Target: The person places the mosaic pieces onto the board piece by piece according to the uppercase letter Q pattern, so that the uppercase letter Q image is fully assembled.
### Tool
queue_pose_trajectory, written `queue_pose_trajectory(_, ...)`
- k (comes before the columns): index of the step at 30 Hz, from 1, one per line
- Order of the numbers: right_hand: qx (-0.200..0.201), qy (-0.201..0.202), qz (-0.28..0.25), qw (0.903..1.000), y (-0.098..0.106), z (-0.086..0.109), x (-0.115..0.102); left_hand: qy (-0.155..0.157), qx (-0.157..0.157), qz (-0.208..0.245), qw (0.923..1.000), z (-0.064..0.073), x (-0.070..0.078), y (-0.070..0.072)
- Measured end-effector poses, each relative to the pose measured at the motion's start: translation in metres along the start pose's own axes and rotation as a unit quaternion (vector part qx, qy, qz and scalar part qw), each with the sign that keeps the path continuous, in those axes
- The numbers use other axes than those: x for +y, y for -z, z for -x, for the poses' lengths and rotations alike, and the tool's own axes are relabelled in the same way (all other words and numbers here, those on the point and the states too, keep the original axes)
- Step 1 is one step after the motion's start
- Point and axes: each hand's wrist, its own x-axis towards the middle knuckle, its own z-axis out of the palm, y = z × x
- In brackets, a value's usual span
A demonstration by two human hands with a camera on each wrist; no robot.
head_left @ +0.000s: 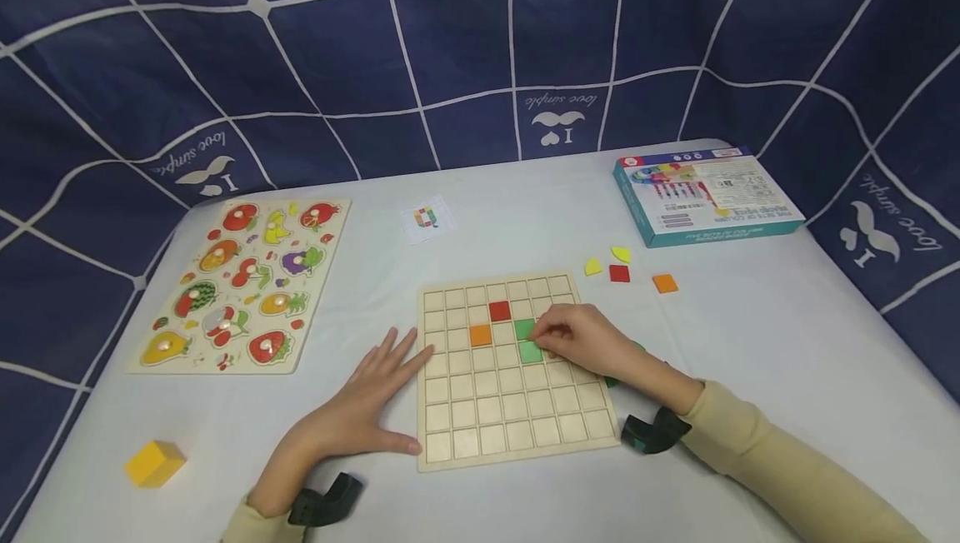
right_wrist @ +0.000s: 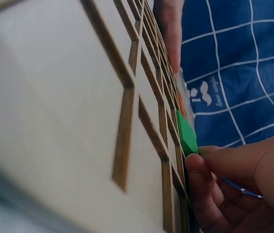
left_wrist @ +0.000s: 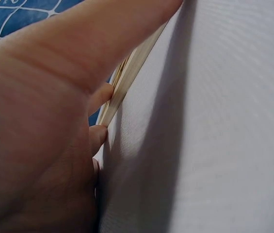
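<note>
A wooden grid board (head_left: 491,433) lies on the table with red (head_left: 499,311), orange (head_left: 480,335) and green (head_left: 524,329) square tiles in its cells. My right hand (head_left: 581,339) is over its right half, thumb and finger pinching a light green square tile (head_left: 530,351). In the right wrist view this green tile (right_wrist: 186,133) stands tilted at the fingertips; whether it touches its cell I cannot tell. My left hand (head_left: 360,410) is spread flat at the board's left edge, fingertips and thumb touching it. The left wrist view shows the board's side (left_wrist: 132,73) beyond the thumb.
Yellow pieces (head_left: 620,254), a red tile (head_left: 619,274) and an orange tile (head_left: 665,283) lie right of the board. Green pieces (head_left: 612,381) are partly hidden beneath my right wrist. Around are a fruit puzzle (head_left: 315,310), a pattern card (head_left: 442,222), a box (head_left: 723,236) and a yellow block (head_left: 154,465).
</note>
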Motion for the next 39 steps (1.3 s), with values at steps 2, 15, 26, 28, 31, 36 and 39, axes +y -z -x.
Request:
queue_pose_trajectory(2,-0.002,-0.002,0.004,1.0000,0.002,-0.001,0.000,0.000,0.000,-0.001,1.0000,0.000,0.000,0.001)
queue_pose_trajectory(15,0.035,-0.088,-0.019,0.9953,0.056,0.016,0.016,0.012,-0.001,-0.003,0.9999,0.001,0.000,0.003)
queue_pose_trajectory(26,-0.019,-0.085,-0.014,0.9961,0.084,0.054,0.043,0.012,-0.004,0.001,0.9999,0.001,0.001,0.002)
queue_pose_trajectory(28,-0.035,-0.081,-0.021,0.9959,0.082,0.054,0.044,0.009,-0.002,0.003,1.0000,0.002,0.001,0.002)
queue_pose_trajectory(31,-0.062,-0.065,-0.024,0.9957,0.077,0.053,0.045,0.004,0.001,0.004,1.0000,0.002,0.001,0.003)
queue_pose_trajectory(36,-0.090,-0.046,-0.006,0.9948,0.065,0.057,0.043,0.002,0.000,0.004,1.0000,-0.001,0.001,0.002)
queue_pose_trajectory(39,-0.091,-0.046,0.026,0.9945,0.057,0.059,0.039,0.006,-0.006,0.008,0.9999,-0.001,0.001,0.003)
